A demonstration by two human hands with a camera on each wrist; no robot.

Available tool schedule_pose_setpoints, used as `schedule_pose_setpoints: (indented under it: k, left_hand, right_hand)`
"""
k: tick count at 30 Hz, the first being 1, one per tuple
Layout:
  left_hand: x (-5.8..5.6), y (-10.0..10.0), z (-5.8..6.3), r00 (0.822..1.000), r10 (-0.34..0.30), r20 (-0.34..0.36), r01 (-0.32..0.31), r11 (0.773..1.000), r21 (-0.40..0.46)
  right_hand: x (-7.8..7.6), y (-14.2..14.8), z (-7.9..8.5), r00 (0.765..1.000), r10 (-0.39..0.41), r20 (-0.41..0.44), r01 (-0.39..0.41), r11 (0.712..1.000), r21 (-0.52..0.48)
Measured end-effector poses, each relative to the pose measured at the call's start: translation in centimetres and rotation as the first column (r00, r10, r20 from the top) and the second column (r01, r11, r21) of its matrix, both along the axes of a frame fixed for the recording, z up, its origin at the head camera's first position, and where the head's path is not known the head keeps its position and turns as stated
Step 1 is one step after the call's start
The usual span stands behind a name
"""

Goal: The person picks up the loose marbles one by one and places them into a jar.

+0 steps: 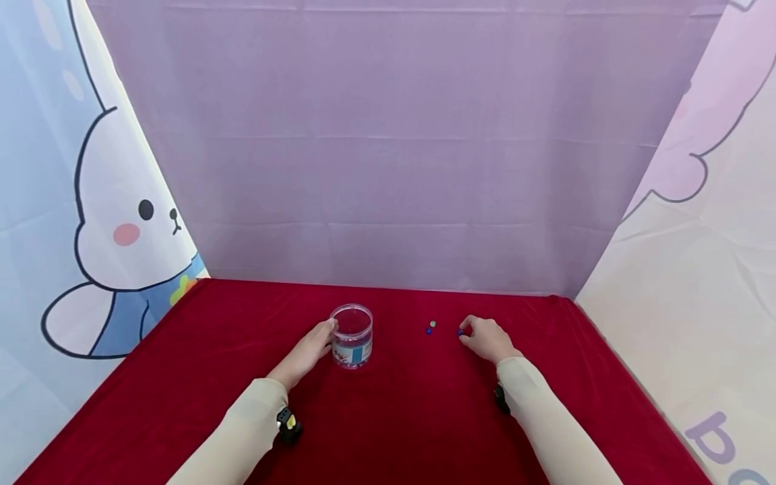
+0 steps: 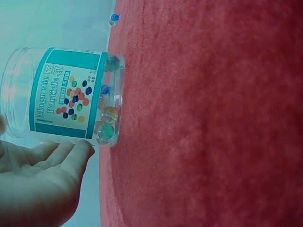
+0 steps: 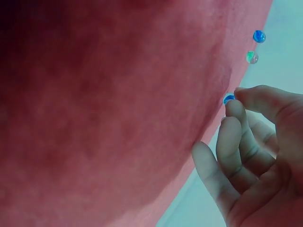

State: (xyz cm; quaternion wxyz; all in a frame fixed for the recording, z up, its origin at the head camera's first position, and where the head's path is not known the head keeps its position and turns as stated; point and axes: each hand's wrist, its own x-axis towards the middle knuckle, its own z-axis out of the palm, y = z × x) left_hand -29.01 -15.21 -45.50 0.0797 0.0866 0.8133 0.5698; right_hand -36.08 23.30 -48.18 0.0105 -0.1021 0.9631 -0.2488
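Observation:
My left hand (image 1: 313, 345) rests against the left side of a clear plastic jar (image 1: 353, 335). In the left wrist view its fingers lie nearly straight along the jar wall, under the teal label (image 2: 66, 94). Several glass marbles (image 2: 110, 114) lie in the bottom of the upright jar, which has no lid on. With thumb and forefinger my right hand (image 1: 487, 339) pinches a blue marble (image 3: 228, 98) low over the red cloth. The other right fingers are loosely bent, one tip close to the cloth.
Between the jar and my right hand, a green marble (image 1: 433, 324) and another blue marble (image 1: 429, 331) lie close together on the red cloth (image 1: 388, 417). A purple curtain (image 1: 388, 148) hangs behind the table, with printed cloth walls at left and right.

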Motion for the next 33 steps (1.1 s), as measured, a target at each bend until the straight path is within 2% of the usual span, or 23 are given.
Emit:
schedule_pose_setpoints:
  k: [11, 20, 33]
  left_hand:
    - [0.07, -0.02, -0.03, 1.000, 0.004, -0.003, -0.004, 1.000, 0.005]
    - [-0.01, -0.02, -0.10, 1.000, 0.007, -0.001, -0.007, 1.000, 0.000]
    - [-0.16, 0.08, -0.14, 1.000, -0.003, -0.001, 0.003, 1.000, -0.005]
  right_hand:
    - [-0.54, -0.77, -0.50, 1.000, -0.029, -0.001, 0.029, 0.997, 0.070]
    - [-0.69, -0.75, -0.33, 0.999, -0.037, 0.029, 0.035, 0.997, 0.076]
    - [-0.74, -0.21, -0.41, 0.999, -0.036, 0.004, 0.036, 0.996, 0.081]
